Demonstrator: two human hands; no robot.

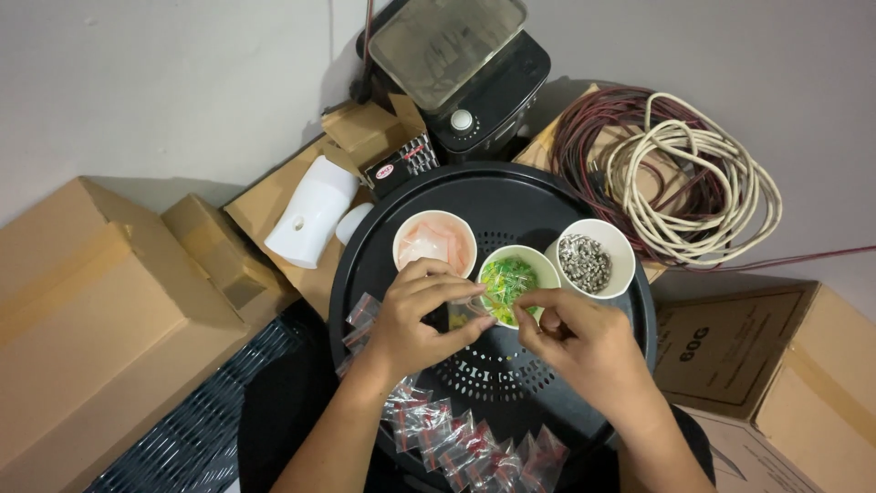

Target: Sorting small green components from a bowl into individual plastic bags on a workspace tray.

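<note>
My left hand [422,315] and my right hand [575,340] meet over a round black perforated surface [511,196]. Between their fingertips they pinch a small clear plastic bag [468,312] that seems to hold small yellow-green pieces. Just beyond the fingers stands a white bowl of yellow-green pieces [513,278]. Left of it is a white bowl with clear and pinkish bags [434,239], and to the right a white bowl of small grey metal parts [590,260]. Several small filled bags with red contents [465,440] lie along the near edge.
Cardboard boxes sit at the left [91,310] and right [776,374]. Coiled red and white cables [684,173] lie at the back right. A black appliance with a clear lid [465,64] and a white plastic object [310,210] stand at the back.
</note>
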